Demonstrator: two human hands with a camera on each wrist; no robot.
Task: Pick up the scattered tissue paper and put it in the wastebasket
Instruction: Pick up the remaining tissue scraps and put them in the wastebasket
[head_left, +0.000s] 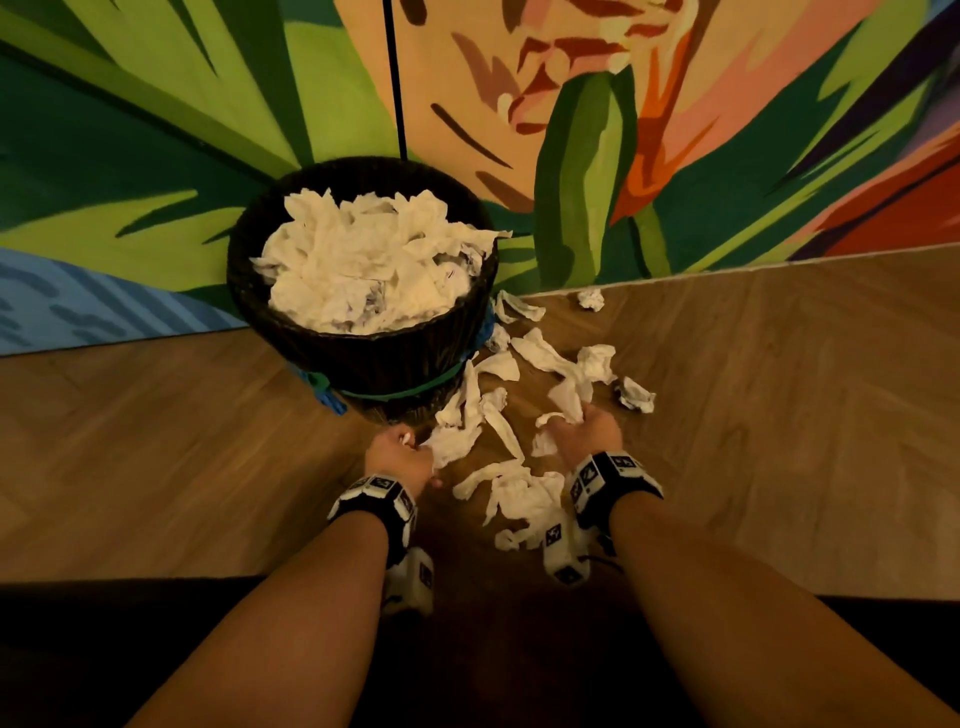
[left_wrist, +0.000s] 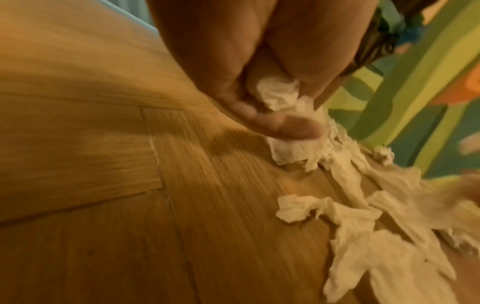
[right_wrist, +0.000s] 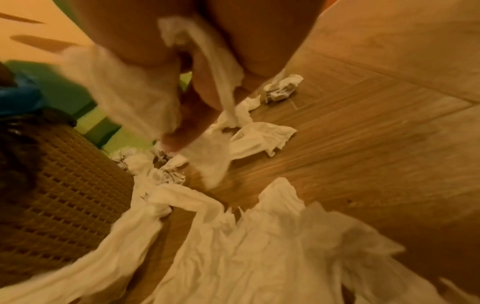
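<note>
A dark woven wastebasket (head_left: 363, 358) stands on the wooden floor against the painted wall, heaped with white tissue (head_left: 363, 260). Several crumpled tissues (head_left: 524, 499) lie scattered on the floor to its right and front. My left hand (head_left: 402, 457) is low beside the basket's base, fingers curled round a wad of tissue (left_wrist: 279, 94) that trails to the floor. My right hand (head_left: 584, 428) grips tissue strips (right_wrist: 221, 61) just above the floor, with more pieces (right_wrist: 259, 236) below it. The basket's lattice side (right_wrist: 57, 185) is at the left of the right wrist view.
A wall with a bright mural (head_left: 571, 130) rises right behind the basket. Blue and green bands (head_left: 395, 392) wrap the basket's lower part. Bare wooden floor (head_left: 130, 441) spreads to the left and right. One crumpled ball (head_left: 592, 300) lies by the wall.
</note>
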